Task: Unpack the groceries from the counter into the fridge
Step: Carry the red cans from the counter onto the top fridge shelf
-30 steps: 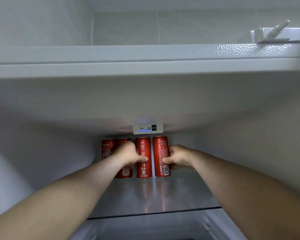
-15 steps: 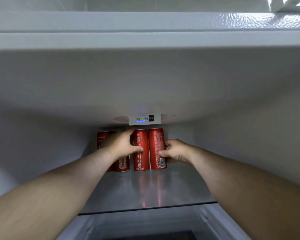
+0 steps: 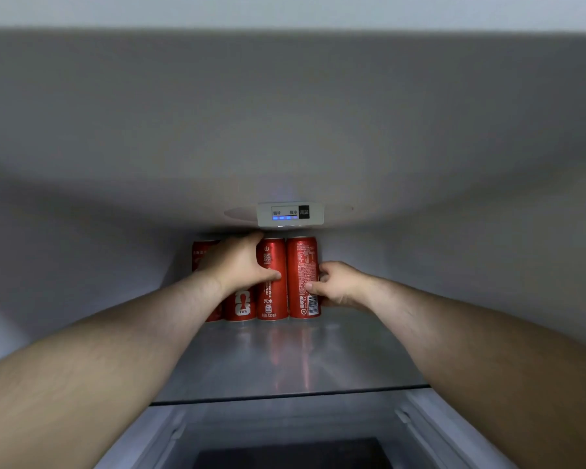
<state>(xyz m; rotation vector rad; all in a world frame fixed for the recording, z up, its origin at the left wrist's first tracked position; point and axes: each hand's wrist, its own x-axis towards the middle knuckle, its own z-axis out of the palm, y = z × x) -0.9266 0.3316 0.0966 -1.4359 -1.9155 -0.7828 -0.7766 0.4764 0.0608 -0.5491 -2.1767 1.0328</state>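
- The left hand (image 3: 236, 265) reaches in from the lower left with the forearm straight. It covers the upper part of the second can (image 3: 241, 306).
- Its thumb lies across the front of the third can (image 3: 272, 299), and its fingers curl up towards the can tops, gripping that can.
- The right hand (image 3: 340, 284) comes from the lower right and grips the rightmost can (image 3: 303, 265). Its thumb is on the printed front and its fingers are wrapped round the far side.
- Four red soda cans stand upright in a tight row at the back of the fridge (image 3: 454, 265), on the glass shelf (image 3: 285, 363).
- The leftmost can (image 3: 200, 258) is half hidden by the left arm.
- The row sits just below the lit control panel (image 3: 290, 213).
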